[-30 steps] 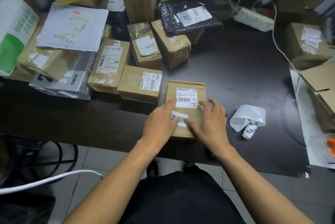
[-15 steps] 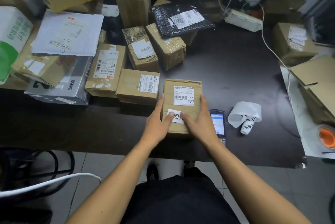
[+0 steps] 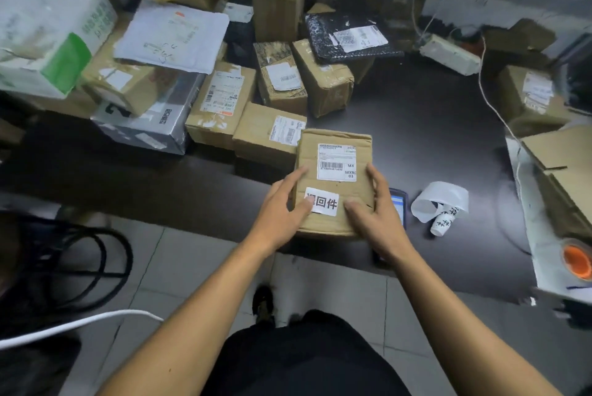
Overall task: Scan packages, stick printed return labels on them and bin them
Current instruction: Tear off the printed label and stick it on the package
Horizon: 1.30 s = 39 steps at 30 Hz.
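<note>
While both your hands clasp the small cardboard package [image 3: 334, 181], it sits at the near edge of the dark worktop [image 3: 426, 126], its front side just about level with that edge. Your left hand [image 3: 282, 213] grips its left side, thumb laid on the corner of the white return label [image 3: 322, 202] stuck to the top face; your right hand [image 3: 373, 213] grips the right side, thumb on the cardboard just beside the label. Fingers of both hands are curled round the package's sides. Above the return label sits the printed shipping label [image 3: 336, 162].

To your right, a handheld scanner [image 3: 398, 206] lies partly hidden under your right hand, and a curled label roll [image 3: 440, 203] lies near it. Beyond those, a wide stretch of bare worktop runs back toward a white power strip [image 3: 450, 54].

To your left the room is tight: a brown box [image 3: 262, 136] stands just beside the package's far left corner, with more parcels [image 3: 221, 104] packed behind it. Tiled floor [image 3: 192, 254] lies below the worktop edge.
</note>
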Motion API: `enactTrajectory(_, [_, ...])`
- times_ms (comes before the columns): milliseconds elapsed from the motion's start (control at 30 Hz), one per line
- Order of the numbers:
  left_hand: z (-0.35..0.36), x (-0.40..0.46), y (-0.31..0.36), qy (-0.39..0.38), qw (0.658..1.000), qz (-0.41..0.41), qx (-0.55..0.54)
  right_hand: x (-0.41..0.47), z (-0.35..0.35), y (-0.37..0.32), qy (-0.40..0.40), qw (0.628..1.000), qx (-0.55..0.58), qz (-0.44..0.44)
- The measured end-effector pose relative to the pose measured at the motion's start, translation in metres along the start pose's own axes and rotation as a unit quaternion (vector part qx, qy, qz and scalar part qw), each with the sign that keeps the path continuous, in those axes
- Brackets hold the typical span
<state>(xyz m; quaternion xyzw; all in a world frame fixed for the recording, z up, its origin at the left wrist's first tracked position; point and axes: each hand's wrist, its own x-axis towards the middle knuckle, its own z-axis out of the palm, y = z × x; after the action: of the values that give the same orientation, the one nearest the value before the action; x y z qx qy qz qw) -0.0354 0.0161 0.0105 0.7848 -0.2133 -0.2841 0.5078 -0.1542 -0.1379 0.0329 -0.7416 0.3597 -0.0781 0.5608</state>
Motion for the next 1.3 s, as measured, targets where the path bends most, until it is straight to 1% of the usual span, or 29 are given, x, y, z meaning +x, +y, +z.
enactTrajectory(100, [0.001, -0.029, 0.000, 0.048, 0.999, -0.014, -0.002, -0.010, 0.006, 0.006, -0.029, 0.999, -0.012, -0.036])
enactTrajectory(233, [0.014, -0.064, 0.005, 0.057, 0.997, -0.039, 0.024, -0.031, 0.007, 0.016, -0.044, 0.998, -0.027, -0.046])
enactTrajectory(400, [0.009, -0.116, -0.012, 0.090, 0.994, -0.063, 0.005, -0.066, 0.021, 0.023, -0.083, 0.994, -0.038, -0.066])
enactTrajectory(600, [-0.041, -0.187, -0.048, 0.176, 0.981, -0.079, -0.016, -0.109, 0.088, 0.009, -0.161, 0.974, -0.072, -0.141])
enactTrajectory(767, [-0.111, -0.268, -0.095, 0.239, 0.966, -0.088, -0.037, -0.160, 0.177, -0.012, -0.246, 0.947, -0.092, -0.186])
enactTrajectory(900, [-0.173, -0.361, -0.141, 0.302, 0.942, -0.121, -0.077, -0.222, 0.272, -0.027, -0.335, 0.909, -0.129, -0.211])
enactTrajectory(1000, [-0.208, -0.432, -0.179, 0.352, 0.918, -0.143, -0.111, -0.270, 0.342, -0.029, -0.401, 0.869, -0.155, -0.245])
enactTrajectory(1167, [-0.244, -0.524, -0.229, 0.435, 0.864, -0.185, -0.173, -0.338, 0.438, -0.028, -0.497, 0.800, -0.209, -0.264])
enactTrajectory(1300, [-0.269, -0.564, -0.264, 0.492, 0.820, -0.218, -0.194, -0.365, 0.508, -0.031, -0.557, 0.748, -0.243, -0.266])
